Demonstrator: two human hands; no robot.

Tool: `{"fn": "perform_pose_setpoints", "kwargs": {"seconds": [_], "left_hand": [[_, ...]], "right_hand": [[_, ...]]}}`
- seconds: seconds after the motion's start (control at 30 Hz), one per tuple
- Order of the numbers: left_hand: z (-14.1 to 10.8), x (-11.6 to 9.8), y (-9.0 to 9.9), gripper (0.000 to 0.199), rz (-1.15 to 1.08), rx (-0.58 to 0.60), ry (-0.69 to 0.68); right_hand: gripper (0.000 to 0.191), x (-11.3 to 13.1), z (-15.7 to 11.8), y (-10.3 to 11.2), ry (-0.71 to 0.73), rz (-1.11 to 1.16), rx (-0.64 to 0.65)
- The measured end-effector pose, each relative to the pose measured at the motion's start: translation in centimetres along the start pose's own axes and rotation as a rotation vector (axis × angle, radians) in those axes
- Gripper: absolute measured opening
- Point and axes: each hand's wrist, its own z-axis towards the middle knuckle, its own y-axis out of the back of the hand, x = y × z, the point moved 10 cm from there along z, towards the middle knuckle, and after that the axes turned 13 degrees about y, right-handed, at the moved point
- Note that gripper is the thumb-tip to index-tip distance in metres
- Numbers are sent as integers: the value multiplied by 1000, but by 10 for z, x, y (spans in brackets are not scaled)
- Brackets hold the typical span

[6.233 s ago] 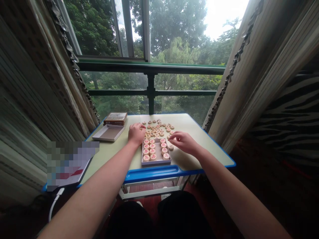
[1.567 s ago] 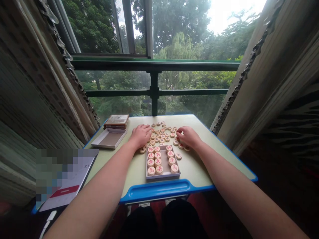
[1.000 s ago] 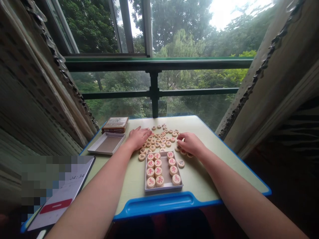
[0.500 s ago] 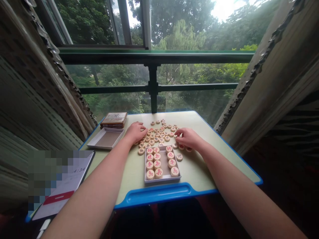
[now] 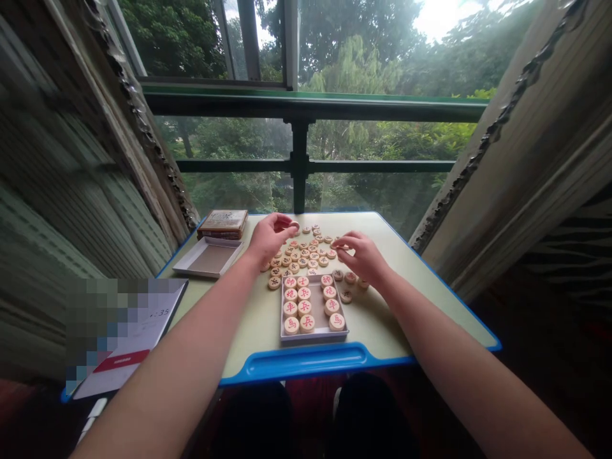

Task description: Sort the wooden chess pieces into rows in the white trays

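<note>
My left hand (image 5: 273,237) is at the far left of the loose pieces, its fingertips closed on a round wooden piece (image 5: 295,225). On the right, my right hand (image 5: 359,252) is over the edge of the pile with thumb and fingers pinched around a piece, partly hidden. Between my hands many round wooden pieces (image 5: 303,254) with black or red characters lie scattered. Nearer to me sits an open box (image 5: 317,319) with red-character pieces in two columns at its left and one column at its right; bare floor shows between.
An empty shallow box lid (image 5: 208,257) lies at the back left, in front of a stacked brown box (image 5: 222,222). A tablet (image 5: 129,350) rests at the table's left edge. The blue table rim (image 5: 306,363) has a tray groove. Curtains flank the window.
My left hand has moved away from me and to the right, onto a piece at the far side. My right hand has shifted slightly at the pile's edge. The view has tilted a little.
</note>
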Motion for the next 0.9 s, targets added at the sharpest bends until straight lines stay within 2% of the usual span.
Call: {"fn": "perform_pose_setpoints", "kwargs": {"seconds": [0.07, 0.13, 0.27, 0.47, 0.67, 0.9], "left_hand": [[-13, -7, -18, 42, -141, 133, 54], [-26, -9, -34, 48, -174, 243, 126], [-42, -9, -46, 44, -173, 341, 174], [-46, -6, -54, 43, -150, 426, 154], [-46, 0, -51, 41, -138, 437, 242], [-48, 2, -56, 41, -116, 500, 243]], "right_hand": [[17, 24, 2, 6, 144, 28, -96], [24, 44, 3, 8, 251, 33, -152], [24, 64, 3, 6, 341, 26, -190], [10, 67, 3, 12, 328, 22, -257], [22, 63, 5, 6, 224, 27, -190], [14, 63, 7, 3, 159, 44, -106]]}}
